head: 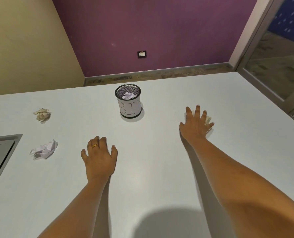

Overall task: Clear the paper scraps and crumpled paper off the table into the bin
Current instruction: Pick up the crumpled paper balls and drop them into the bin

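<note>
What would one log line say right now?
right hand: on tan paper ball | left hand: resting on table | bin: crumpled white paper inside

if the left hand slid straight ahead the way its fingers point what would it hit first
Probably the bin, ahead and slightly right of the left hand, only bare table between. It might just pass the bin's left side.

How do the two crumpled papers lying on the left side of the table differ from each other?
Colour: the farther paper ball is beige, while the nearer paper ball is white. Shape: the farther paper ball is packed fairly round, while the nearer paper ball is looser, with flaps sticking out. Both are crumpled and lie on the table to the left of the bin, with neither hand on them.
</note>
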